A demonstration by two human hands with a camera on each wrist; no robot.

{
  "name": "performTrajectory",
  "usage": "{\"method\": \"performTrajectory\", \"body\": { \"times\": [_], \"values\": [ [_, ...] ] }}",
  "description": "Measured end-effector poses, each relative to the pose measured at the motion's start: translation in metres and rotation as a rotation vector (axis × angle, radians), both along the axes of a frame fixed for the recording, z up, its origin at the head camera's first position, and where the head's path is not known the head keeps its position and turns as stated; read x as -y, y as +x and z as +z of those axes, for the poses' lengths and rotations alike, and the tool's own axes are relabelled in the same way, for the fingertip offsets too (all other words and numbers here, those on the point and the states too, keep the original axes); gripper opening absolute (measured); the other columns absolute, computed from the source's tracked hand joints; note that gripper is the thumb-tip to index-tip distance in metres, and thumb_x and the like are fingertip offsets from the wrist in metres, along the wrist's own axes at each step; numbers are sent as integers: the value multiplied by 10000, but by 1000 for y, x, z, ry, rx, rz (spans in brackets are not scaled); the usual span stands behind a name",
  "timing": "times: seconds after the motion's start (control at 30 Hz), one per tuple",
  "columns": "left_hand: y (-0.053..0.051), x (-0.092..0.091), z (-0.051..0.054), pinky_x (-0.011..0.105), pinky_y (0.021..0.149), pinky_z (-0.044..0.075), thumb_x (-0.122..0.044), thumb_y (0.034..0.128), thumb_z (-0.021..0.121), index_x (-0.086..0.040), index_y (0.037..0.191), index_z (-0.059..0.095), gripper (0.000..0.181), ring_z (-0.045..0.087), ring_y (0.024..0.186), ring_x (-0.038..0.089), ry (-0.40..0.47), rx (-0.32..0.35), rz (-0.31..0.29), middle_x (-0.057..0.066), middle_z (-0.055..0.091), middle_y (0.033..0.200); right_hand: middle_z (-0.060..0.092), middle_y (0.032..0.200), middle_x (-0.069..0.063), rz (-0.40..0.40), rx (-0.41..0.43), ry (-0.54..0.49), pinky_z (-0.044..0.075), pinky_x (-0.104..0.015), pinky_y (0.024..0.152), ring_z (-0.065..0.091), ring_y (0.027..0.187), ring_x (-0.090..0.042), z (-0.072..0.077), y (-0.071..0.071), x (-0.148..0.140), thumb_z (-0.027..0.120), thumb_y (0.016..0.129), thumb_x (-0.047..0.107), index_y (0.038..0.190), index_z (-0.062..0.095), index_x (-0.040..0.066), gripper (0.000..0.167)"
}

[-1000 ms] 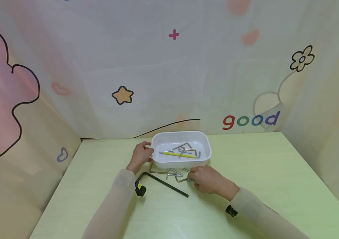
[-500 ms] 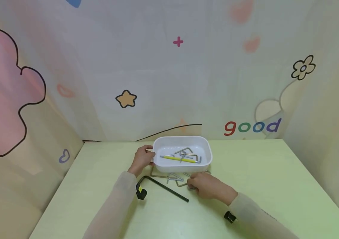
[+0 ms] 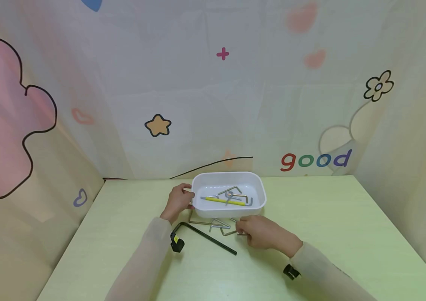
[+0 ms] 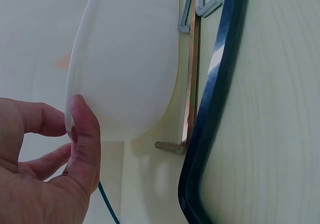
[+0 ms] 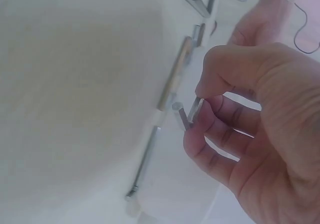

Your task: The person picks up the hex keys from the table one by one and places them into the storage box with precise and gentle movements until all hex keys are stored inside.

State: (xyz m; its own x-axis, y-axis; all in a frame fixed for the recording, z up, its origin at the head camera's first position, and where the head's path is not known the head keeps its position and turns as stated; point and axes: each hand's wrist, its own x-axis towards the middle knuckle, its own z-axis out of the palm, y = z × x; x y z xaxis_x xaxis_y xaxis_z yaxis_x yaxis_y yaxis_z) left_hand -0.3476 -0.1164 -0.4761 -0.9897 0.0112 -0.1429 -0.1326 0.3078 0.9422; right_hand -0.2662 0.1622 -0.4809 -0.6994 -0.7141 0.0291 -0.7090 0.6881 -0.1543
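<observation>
A white tray (image 3: 259,205) stands near the back of the table, holding several metal hex keys and one with a yellow sleeve (image 3: 226,201). My left hand (image 3: 177,201) pinches the tray's left rim; the left wrist view shows thumb and fingers (image 4: 55,159) on either side of it. In front of the tray, my right hand (image 3: 265,235) is low over the table. The right wrist view shows that hand (image 5: 260,114) pinching a small silver hex key (image 5: 182,115) between thumb and fingertips. Beside it lie loose keys, including a bronze one (image 3: 205,223) and silver ones (image 3: 220,226).
A large black hex key (image 3: 213,240) lies in front of the smaller ones, its bent end close to my left wrist. Behind the table (image 3: 310,200) hangs a printed curtain (image 3: 205,108), which also covers both sides.
The head view has tilted, so the scene sits lower than a second ago. My right hand has shifted slightly and pinches a small key; the left hand stays on the tray.
</observation>
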Motion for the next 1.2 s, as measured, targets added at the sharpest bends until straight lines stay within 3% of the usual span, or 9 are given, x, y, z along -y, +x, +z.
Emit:
{"method": "performTrajectory", "body": {
  "times": [0.23, 0.53, 0.83, 1.2],
  "values": [
    [-2, 0, -1, 263, 612, 618, -115, 915, 557, -25, 1359, 516, 456, 683, 859, 295, -19, 9, 10, 165, 590, 1058, 592, 847, 64, 23, -56, -13, 450, -173, 639, 471, 739, -84, 17, 0, 2, 658, 781, -13, 921, 640, 151, 217],
    [-3, 2, -1, 317, 661, 636, -115, 923, 556, -21, 1364, 512, 453, 681, 900, 310, -16, 9, 11, 172, 591, 1067, 641, 912, 52, 21, -151, -26, 499, -226, 701, 526, 798, -106, 47, -10, 8, 664, 765, 10, 930, 619, 150, 221],
    [-2, 3, -2, 360, 705, 640, -123, 925, 558, -26, 1364, 514, 452, 677, 840, 263, -6, 8, 12, 171, 594, 1066, 662, 938, 19, 27, -173, -90, 483, -236, 684, 525, 779, -120, 79, -27, 18, 659, 774, -7, 952, 619, 123, 224],
    [-3, 2, -3, 354, 702, 640, -110, 935, 564, -32, 1363, 520, 437, 657, 782, 216, 0, 7, 5, 164, 592, 1042, 627, 904, 17, -6, -163, -89, 510, -261, 700, 531, 770, -130, 105, -57, 27, 627, 782, -12, 964, 629, 108, 218]
  ]
}}
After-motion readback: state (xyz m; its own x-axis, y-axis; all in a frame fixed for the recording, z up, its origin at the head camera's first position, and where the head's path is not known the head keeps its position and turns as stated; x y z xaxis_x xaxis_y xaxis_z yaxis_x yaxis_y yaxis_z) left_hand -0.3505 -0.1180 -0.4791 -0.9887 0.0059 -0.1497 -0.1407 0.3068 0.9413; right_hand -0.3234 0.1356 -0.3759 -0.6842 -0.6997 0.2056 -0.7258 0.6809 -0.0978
